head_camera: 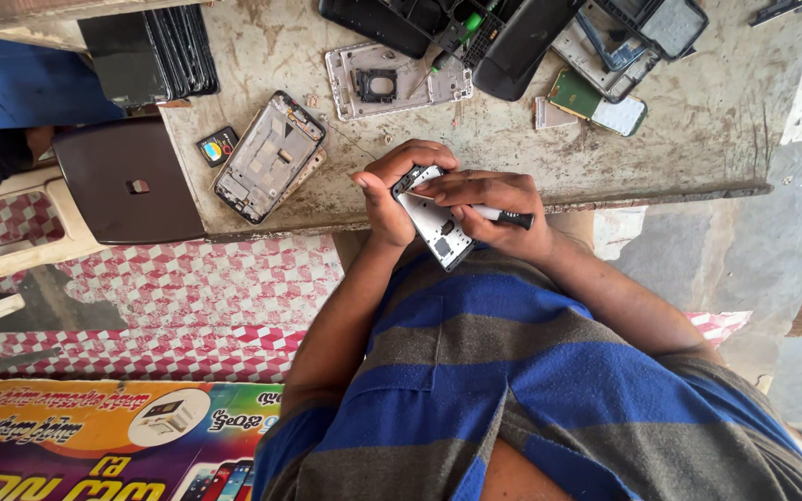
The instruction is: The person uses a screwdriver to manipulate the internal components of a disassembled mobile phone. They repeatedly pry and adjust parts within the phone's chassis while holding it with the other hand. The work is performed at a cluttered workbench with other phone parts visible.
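Two hands at table edge (661,190) | left hand (392,190) curled shut around phone frame (433,227), thumb over its top end, frame tilted against chest | right hand (494,199) closed on screwdriver (503,217), tip on frame, wrist bent inward | second phone frame (269,156) lies apart on table.

Just one view here, from the camera on your head, pointing nearly straight down over your blue-and-grey striped shirt (512,371). It sits close above your hands, with the worn grey worktable (698,130) across the top of the frame.
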